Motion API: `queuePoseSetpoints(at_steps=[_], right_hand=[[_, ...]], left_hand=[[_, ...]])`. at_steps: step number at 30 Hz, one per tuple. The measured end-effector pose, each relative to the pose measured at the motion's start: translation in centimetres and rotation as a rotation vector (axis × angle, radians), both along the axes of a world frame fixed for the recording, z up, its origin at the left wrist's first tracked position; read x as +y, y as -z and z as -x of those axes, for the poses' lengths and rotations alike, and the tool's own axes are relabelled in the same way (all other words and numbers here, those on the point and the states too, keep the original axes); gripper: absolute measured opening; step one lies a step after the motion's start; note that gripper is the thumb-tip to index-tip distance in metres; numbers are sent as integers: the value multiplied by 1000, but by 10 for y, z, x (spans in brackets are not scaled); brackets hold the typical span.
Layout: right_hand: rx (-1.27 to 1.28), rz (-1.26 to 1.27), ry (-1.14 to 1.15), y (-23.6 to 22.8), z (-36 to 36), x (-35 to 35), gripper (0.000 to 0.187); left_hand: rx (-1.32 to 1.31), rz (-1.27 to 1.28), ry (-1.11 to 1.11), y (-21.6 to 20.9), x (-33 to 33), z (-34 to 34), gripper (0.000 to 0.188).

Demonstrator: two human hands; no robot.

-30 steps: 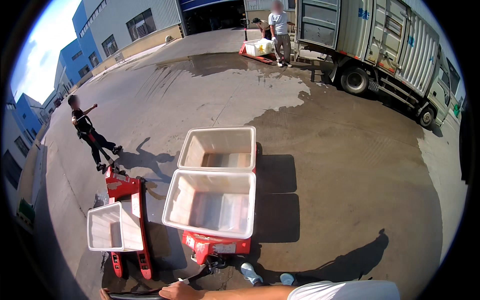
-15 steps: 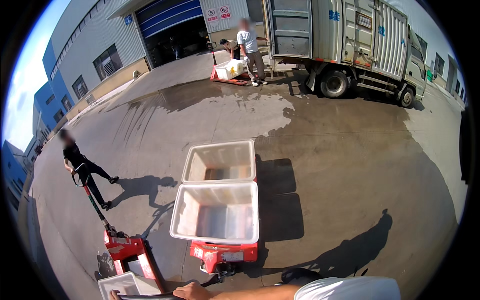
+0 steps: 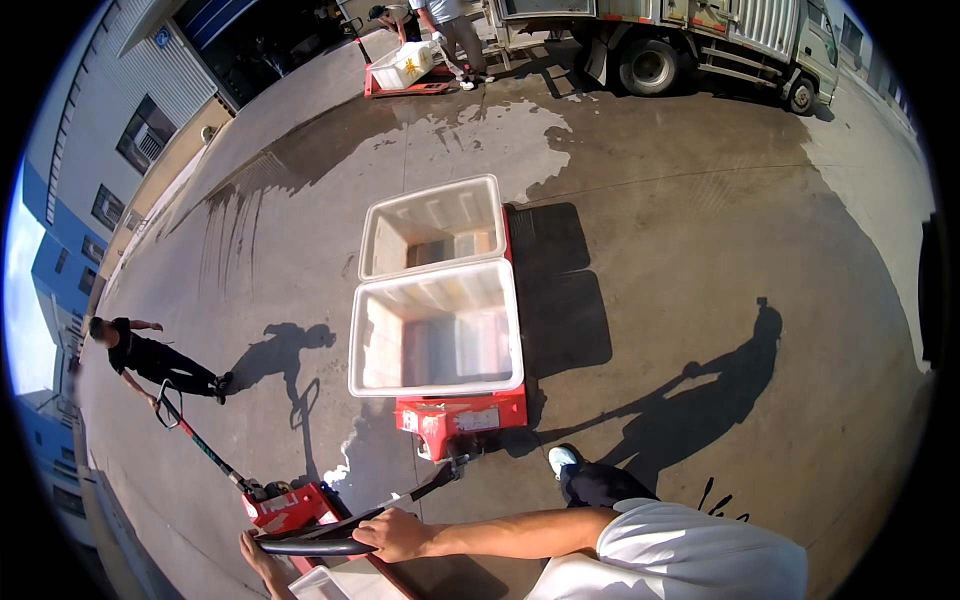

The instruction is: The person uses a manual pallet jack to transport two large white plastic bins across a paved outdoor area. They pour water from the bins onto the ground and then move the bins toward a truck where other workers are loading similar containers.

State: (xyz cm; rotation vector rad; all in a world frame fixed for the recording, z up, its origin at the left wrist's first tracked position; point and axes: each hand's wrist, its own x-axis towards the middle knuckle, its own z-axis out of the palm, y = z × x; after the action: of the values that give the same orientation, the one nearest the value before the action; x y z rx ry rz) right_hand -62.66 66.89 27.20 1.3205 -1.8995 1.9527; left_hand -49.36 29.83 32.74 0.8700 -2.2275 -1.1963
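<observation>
My right hand [image 3: 396, 535] is wrapped round the black handle [image 3: 315, 548] of a pallet jack near the lower edge. On the handle's left end my left hand [image 3: 262, 565] is closed too, though partly cut off by its arm's angle. A dark shaft joins this handle to the red pallet jack [image 3: 465, 422] ahead. Two white plastic tubs stand one behind the other on it, the near tub [image 3: 378, 340] and the far tub [image 3: 380, 235]. Both are open-topped, and no load shows inside them.
At the left a person in dark clothes [image 3: 150, 355] grips another red pallet jack [image 3: 285, 508], carrying a white tub [image 3: 325, 585] beside my handle. Further off, two people stand by a loaded jack [image 3: 405, 70] and a parked truck [image 3: 690, 55]. Wet patches mark the concrete.
My hands and the handle have come higher into view, and the tubs appear further up. The person at the left has swung one arm out. My foot now shows.
</observation>
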Motion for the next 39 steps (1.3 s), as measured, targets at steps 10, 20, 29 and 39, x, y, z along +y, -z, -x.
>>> queuePoseSetpoints(at_steps=[10, 20, 29, 39], right_hand=[[4, -119, 139, -15, 185, 42, 28], [-73, -171, 345, -47, 395, 112, 21], [-96, -177, 531, -40, 550, 164, 19], [-218, -305, 595, -34, 671, 255, 10]], left_hand=[[78, 80, 35, 14, 12, 234, 31], [-8, 205, 204, -37, 107, 510, 36], [8, 352, 326, -28, 171, 693, 40], [-177, 495, 489, -29, 269, 822, 50]])
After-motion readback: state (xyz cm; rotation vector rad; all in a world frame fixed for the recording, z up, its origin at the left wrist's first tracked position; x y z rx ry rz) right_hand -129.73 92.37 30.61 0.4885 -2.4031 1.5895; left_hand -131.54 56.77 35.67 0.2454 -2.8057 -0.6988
